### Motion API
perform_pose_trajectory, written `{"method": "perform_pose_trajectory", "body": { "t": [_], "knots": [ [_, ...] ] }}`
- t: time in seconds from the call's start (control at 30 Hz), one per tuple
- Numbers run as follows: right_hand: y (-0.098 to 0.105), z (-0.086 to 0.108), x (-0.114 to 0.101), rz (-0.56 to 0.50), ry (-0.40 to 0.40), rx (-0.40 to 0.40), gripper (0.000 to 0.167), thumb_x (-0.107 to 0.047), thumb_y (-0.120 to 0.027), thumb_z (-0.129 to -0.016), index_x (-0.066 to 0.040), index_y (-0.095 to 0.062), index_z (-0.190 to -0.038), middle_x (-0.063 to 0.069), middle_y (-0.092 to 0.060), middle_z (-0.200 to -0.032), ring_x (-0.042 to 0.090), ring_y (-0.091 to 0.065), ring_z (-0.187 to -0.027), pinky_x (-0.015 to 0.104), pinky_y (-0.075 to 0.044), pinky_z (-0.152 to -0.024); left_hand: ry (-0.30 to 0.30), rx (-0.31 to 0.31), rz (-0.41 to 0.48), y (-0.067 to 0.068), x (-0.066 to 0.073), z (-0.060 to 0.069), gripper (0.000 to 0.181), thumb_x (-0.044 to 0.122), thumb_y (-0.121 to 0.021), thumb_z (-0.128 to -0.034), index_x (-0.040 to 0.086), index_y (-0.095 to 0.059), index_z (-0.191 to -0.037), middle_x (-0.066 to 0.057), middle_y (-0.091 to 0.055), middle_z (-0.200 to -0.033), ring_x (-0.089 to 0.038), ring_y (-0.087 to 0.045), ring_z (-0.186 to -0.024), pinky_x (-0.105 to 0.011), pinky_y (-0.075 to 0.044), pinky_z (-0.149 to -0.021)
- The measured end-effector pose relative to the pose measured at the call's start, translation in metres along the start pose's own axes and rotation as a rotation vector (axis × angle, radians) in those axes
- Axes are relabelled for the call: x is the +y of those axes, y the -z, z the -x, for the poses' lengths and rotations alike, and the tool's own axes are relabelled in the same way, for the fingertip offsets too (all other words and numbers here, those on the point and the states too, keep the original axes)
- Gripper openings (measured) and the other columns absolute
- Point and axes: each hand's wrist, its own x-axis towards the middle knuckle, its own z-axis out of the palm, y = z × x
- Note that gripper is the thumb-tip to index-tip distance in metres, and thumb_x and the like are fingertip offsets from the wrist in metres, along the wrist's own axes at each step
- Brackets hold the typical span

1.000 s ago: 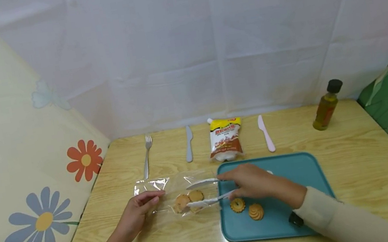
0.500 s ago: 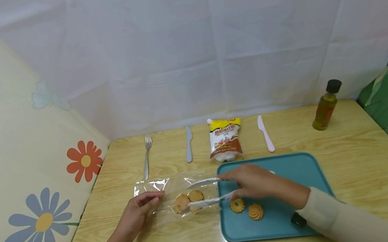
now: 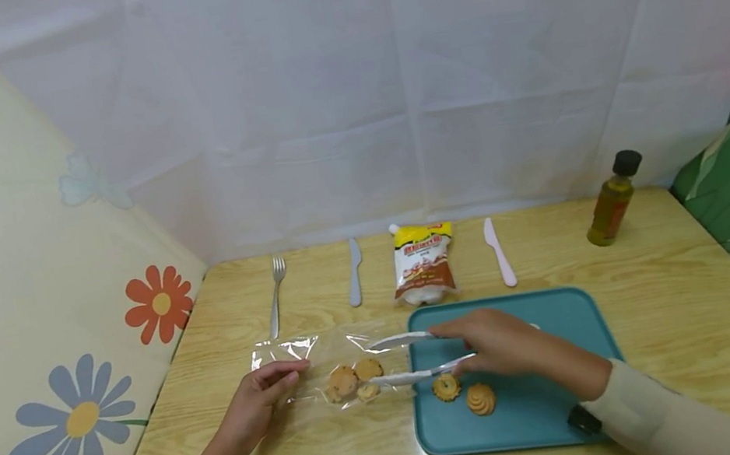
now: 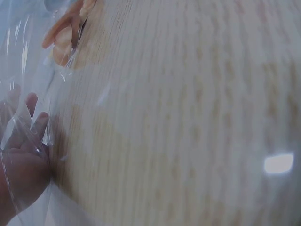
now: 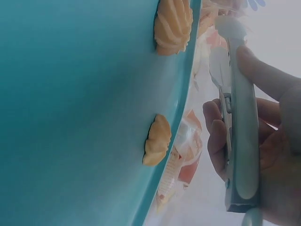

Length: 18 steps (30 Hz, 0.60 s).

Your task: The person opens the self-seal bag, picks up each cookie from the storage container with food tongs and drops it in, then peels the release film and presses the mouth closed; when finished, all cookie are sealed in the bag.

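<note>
At the left, my left hand [image 3: 268, 393] pinches a clear plastic bag [image 3: 307, 385] between thumb and fingers. The bag lies on the table and holds several cookies [image 3: 342, 382], including a small one [image 3: 367, 391] at its near side. My right hand [image 3: 495, 342] grips a pair of tongs [image 3: 422, 371] with white tips. Their arms are spread apart and reach into the bag's right end, with no cookie between them. Below the right hand, a ridged cookie [image 3: 446, 387] and a swirled cookie [image 3: 480, 399] sit on the blue tray [image 3: 529, 427]. In the left wrist view, plastic covers part of the left hand [image 4: 26, 174].
Behind the bag and tray stand or lie a fork [image 3: 278, 295], a grey-blue knife [image 3: 354, 272], a spouted pouch [image 3: 424, 262] and a pink knife [image 3: 499, 251]. An oil bottle [image 3: 612, 202] stands at back right. A pale item [image 3: 534, 326] shows partly behind the right hand.
My right hand has drawn the tongs a little to the right, partly out of the bag, leaving the small cookie uncovered inside. The left hand has stayed put.
</note>
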Motion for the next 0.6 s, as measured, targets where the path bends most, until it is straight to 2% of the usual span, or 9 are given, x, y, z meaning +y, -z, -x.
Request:
{"method": "perform_pose_trajectory", "body": {
  "t": [0.1, 0.2, 0.33, 0.4, 0.43, 0.6],
  "knots": [
    [0.001, 0.005, 0.003, -0.01, -0.006, 0.01, 0.065, -0.031, -0.082, -0.089, -0.008, -0.059, -0.146, 0.005, -0.074, -0.114, 0.005, -0.06, -0.075, 0.028, -0.051, -0.068, 0.005, 0.003, -0.004, 0.0, -0.001, 0.0, 0.028, 0.008, -0.065, -0.1008, -0.008, -0.07, -0.123, 0.008, -0.075, -0.117, -0.001, -0.063, -0.111, -0.016, -0.05, -0.092],
    [0.001, 0.011, 0.005, -0.007, -0.016, 0.021, 0.065, -0.031, -0.083, -0.088, -0.009, -0.06, -0.145, 0.003, -0.075, -0.109, 0.006, -0.061, -0.078, 0.03, -0.053, -0.07, 0.006, 0.005, -0.004, -0.001, -0.002, 0.0, 0.028, 0.008, -0.065, -0.1007, -0.009, -0.069, -0.123, 0.007, -0.075, -0.118, -0.002, -0.063, -0.111, -0.016, -0.05, -0.092],
    [0.002, 0.02, 0.008, -0.009, -0.038, 0.033, 0.065, -0.03, -0.083, -0.088, -0.008, -0.06, -0.145, 0.005, -0.073, -0.123, 0.015, -0.07, -0.096, 0.039, -0.058, -0.084, -0.001, 0.003, -0.005, 0.0, -0.001, 0.0, 0.029, 0.007, -0.065, -0.1007, -0.011, -0.068, -0.123, 0.008, -0.075, -0.118, -0.002, -0.063, -0.111, -0.016, -0.05, -0.092],
    [0.002, 0.024, 0.01, -0.02, -0.056, 0.034, 0.066, -0.03, -0.084, -0.088, -0.009, -0.06, -0.145, 0.005, -0.073, -0.125, 0.016, -0.07, -0.096, 0.039, -0.058, -0.084, -0.008, -0.001, -0.005, 0.0, -0.001, 0.001, 0.028, 0.007, -0.065, -0.1008, -0.01, -0.069, -0.123, 0.007, -0.075, -0.118, -0.001, -0.063, -0.111, -0.015, -0.05, -0.092],
    [0.003, 0.026, 0.011, -0.025, -0.063, 0.037, 0.066, -0.029, -0.084, -0.088, -0.009, -0.06, -0.145, 0.005, -0.072, -0.128, 0.014, -0.069, -0.096, 0.037, -0.058, -0.083, -0.011, -0.002, -0.005, 0.0, -0.002, 0.001, 0.028, 0.007, -0.065, -0.1007, -0.009, -0.069, -0.122, 0.007, -0.075, -0.118, -0.001, -0.063, -0.111, -0.015, -0.05, -0.092],
    [0.004, 0.037, 0.018, -0.048, -0.085, 0.051, 0.065, -0.029, -0.084, -0.087, -0.01, -0.06, -0.145, 0.002, -0.075, -0.115, 0.001, -0.055, -0.073, 0.024, -0.048, -0.064, -0.014, -0.004, -0.004, -0.001, 0.0, 0.001, 0.026, 0.007, -0.065, -0.1008, -0.007, -0.071, -0.122, 0.003, -0.075, -0.119, -0.002, -0.063, -0.111, -0.015, -0.05, -0.091]
  ]
}}
